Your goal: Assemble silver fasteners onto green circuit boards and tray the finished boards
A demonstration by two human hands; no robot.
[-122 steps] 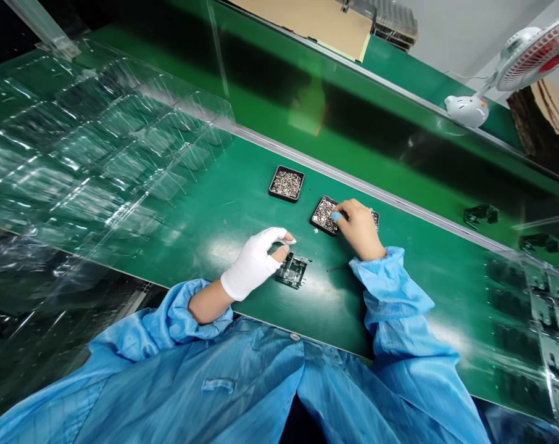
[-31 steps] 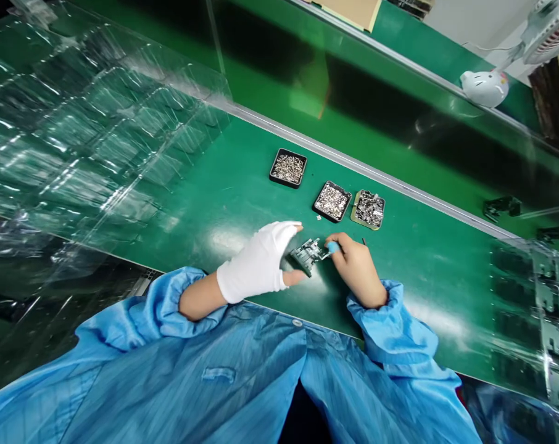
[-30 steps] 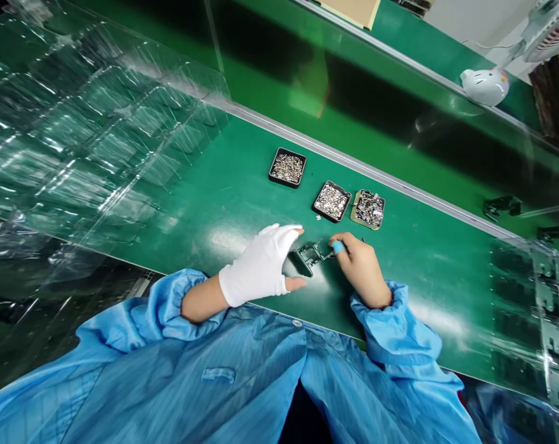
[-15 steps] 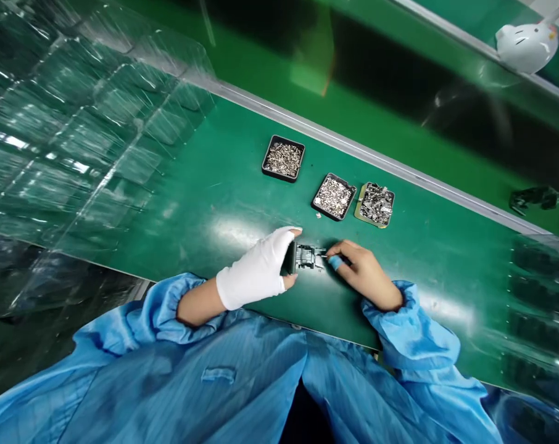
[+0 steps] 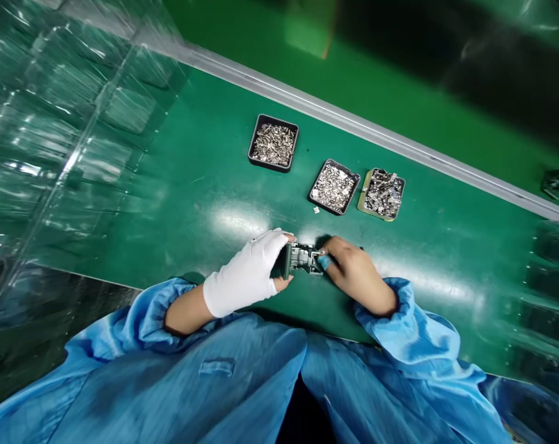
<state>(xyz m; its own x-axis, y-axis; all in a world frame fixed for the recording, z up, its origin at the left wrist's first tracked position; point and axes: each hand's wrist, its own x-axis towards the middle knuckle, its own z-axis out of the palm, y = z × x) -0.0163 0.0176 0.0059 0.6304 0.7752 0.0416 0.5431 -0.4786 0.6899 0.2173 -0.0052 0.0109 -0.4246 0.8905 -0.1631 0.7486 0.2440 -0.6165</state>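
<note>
My left hand (image 5: 249, 271), in a white glove with bare fingertips, grips a small dark housing with metal parts in its open frame (image 5: 302, 258). Thumb and fingers clasp the housing's wide left end. At its right end is my right hand (image 5: 353, 268), bare with a blue wrap on one finger. Its thumb and forefinger are pinched together against the frame, and whatever sits between the fingertips is too small to make out. The housing is held just above or on the green tabletop; I cannot tell which.
Beyond my hands stand a black tray of small metal parts (image 5: 273, 143), a second black tray (image 5: 334, 187) and a yellowish tray (image 5: 382, 195) of metal pieces. One loose metal piece (image 5: 316, 210) lies nearby. Clear plastic trays (image 5: 76, 142) are stacked left; more trays (image 5: 550, 290) hold dark parts right.
The view has shifted, so the trays look nearer. My right fingers have moved in closer against the housing's right end. My left hand keeps the same grip.
</note>
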